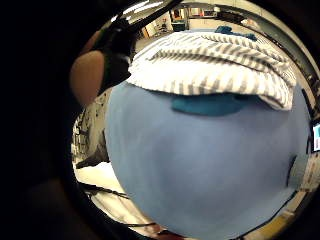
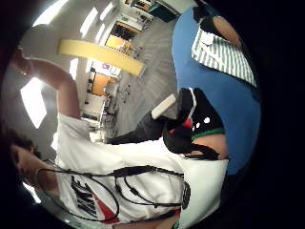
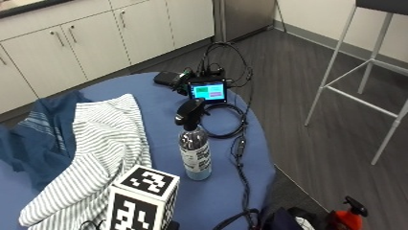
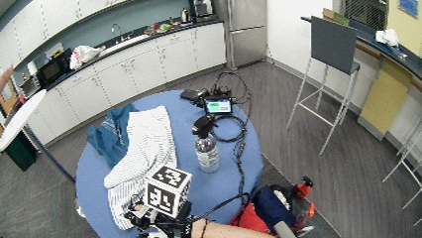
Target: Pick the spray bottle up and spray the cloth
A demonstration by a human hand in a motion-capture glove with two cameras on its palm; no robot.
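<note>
- The task looks barely begun: the spray bottle point(image 3: 194, 143) stands upright and untouched on the round blue table point(image 3: 159, 110), just beside the striped cloth point(image 3: 102, 143), which lies over a dark blue cloth point(image 3: 38, 139).
- The gloved right hand point(image 4: 155, 220) sits low at the table's near edge, well apart from the bottle, palm facing out over the table.
- I cannot tell how its fingers are set.
- Next, judged from this: reach forward, wrap the bottle below its black trigger head, lift, aim at the striped cloth.
</note>
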